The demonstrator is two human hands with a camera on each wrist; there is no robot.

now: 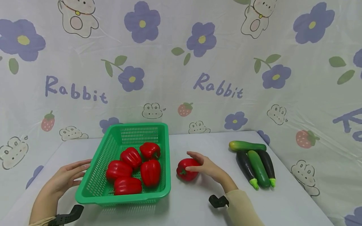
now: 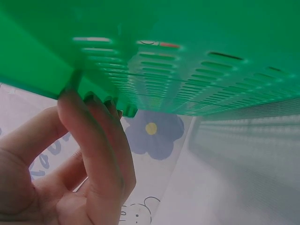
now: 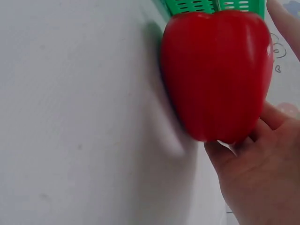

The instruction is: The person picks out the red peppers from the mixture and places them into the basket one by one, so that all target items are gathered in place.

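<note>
A green plastic basket (image 1: 165, 188) with slotted walls stands left of centre, holding several red bell peppers (image 1: 150, 173). My left hand (image 1: 66, 179) is at its left side; in the left wrist view the fingertips (image 2: 70, 96) touch beneath the rim (image 2: 28, 86). Right of the basket, one more red bell pepper (image 1: 187, 175) lies on the white table. Around it is my right hand (image 1: 210, 169), thumb across its near side and index finger extended over the top. From the right wrist view, the pepper (image 3: 215, 75) hides part of the other fingers.
To the right lie two dark eggplants (image 1: 245, 166), a green zucchini (image 1: 258, 169) and a yellow-tipped green one (image 1: 247, 146) across their far ends. A printed cloth (image 1: 169, 78) hangs behind the white table (image 1: 198, 204). Dark wrist-worn devices (image 1: 217, 201) sit on both arms.
</note>
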